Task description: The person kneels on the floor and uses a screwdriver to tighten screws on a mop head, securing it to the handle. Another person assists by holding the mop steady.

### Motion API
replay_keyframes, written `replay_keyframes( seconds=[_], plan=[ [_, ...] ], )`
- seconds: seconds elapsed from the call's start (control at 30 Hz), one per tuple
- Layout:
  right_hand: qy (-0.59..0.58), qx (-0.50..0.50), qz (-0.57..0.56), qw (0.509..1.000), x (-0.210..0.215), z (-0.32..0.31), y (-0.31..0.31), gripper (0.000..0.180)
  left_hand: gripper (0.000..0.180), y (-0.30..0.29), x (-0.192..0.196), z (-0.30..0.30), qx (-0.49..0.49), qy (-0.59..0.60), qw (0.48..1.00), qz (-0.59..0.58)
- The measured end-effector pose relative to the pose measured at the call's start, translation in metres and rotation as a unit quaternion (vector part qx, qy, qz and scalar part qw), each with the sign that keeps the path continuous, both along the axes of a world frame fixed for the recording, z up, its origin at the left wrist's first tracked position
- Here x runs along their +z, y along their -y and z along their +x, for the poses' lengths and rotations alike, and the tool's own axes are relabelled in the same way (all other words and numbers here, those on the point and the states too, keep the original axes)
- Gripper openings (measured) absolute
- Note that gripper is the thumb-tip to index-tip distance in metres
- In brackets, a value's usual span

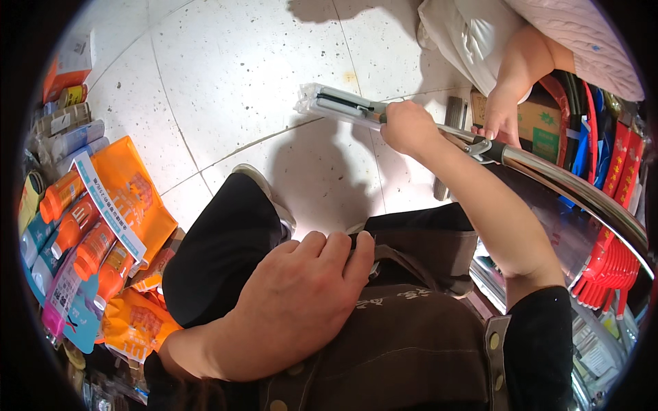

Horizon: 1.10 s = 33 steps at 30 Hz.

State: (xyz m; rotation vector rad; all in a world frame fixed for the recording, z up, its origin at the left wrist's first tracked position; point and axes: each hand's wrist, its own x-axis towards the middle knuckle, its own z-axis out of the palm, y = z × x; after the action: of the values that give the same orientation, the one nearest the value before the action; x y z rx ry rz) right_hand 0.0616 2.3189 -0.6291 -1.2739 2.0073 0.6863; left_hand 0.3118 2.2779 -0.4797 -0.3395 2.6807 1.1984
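Observation:
My right hand (411,128) is closed around the metal neck of a long-handled mop (569,181), just behind its flat head. Clear plastic wraps that head, which points left over the floor. A hinged lever sits partway up the chrome handle, and the handle runs off toward the right edge. Another person's hand (506,113) is at the handle beside the lever. My left hand (301,301) is held in front of my brown apron (411,342), its fingers curled down. Something small and dark shows by its fingertips; I cannot make out what it is.
At left stand orange-capped bottles (92,250) and orange bags (140,192) behind a white label strip. Red-packaged goods (606,270) hang at right, near a cardboard box (534,127). The other person stands at upper right. Pale speckled tiles (240,68) cover the floor.

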Motion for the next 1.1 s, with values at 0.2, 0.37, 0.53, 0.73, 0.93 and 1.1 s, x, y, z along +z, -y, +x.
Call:
replay_keyframes(
  seconds=[0.2,0.37,0.53,0.73,0.93,1.1],
  plan=[
    [0.012,0.126,0.046,0.991,0.006,-0.007,0.012,0.022,0.041,0.002,0.001,0.003,0.003,-0.017,1.0,0.01],
    [-0.01,0.149,0.052,0.987,-0.004,-0.007,0.001,0.022,0.04,0.004,0.0,0.006,0.007,-0.013,1.0,-0.005],
    [-0.03,0.035,0.085,0.995,0.0,-0.006,0.017,0.019,0.041,0.006,0.003,0.005,0.005,-0.021,0.999,0.023],
    [0.029,0.087,-0.095,0.991,0.048,0.006,-0.009,0.017,0.041,0.009,0.005,-0.006,0.016,-0.011,0.999,0.029],
    [0.217,-0.069,-0.092,0.969,0.099,0.005,-0.146,0.023,0.046,0.007,0.017,-0.059,0.102,-0.106,0.985,0.094],
    [0.192,-0.151,-0.13,0.961,0.114,-0.053,-0.218,0.03,0.065,-0.007,0.052,-0.172,0.07,-0.443,0.894,0.002]
  ],
)
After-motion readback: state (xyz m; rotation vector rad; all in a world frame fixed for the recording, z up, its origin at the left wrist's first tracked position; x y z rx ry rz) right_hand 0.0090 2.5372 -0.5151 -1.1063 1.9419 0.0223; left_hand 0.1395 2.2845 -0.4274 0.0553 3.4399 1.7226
